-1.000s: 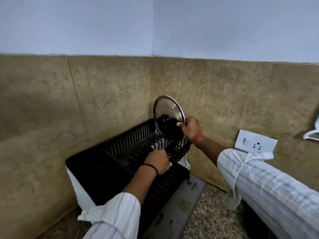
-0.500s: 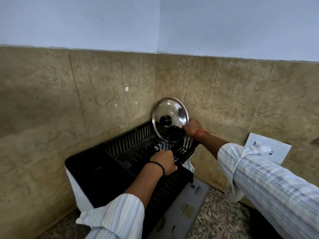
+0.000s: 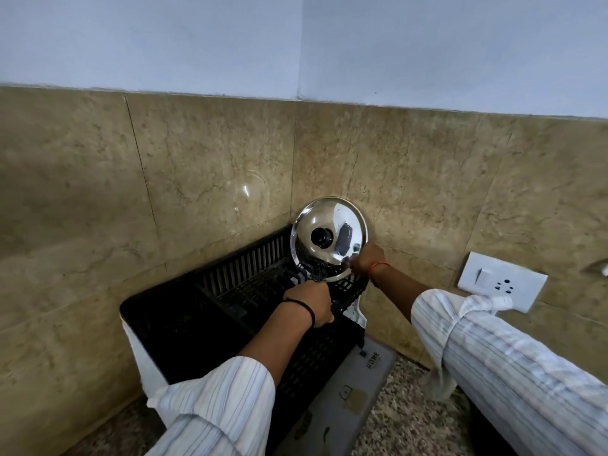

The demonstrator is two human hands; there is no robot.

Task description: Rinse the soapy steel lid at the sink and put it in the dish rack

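Observation:
The shiny steel lid with a black knob stands on edge at the far right corner of the black plastic dish rack, its knob side facing me and its top close to the tiled wall. My right hand grips the lid's lower right rim. My left hand is closed on the rack's inner black divider just in front of the lid's bottom edge. The lid's lowest part is hidden among the rack's slots.
The rack sits in a corner of brown tiled walls on a speckled stone counter. A grey mat lies under its right side. A white switch and socket plate is on the wall to the right.
The lid has turned so its knob side faces me and has come down lower into the rack's far corner. My left hand shifted slightly toward the lid.

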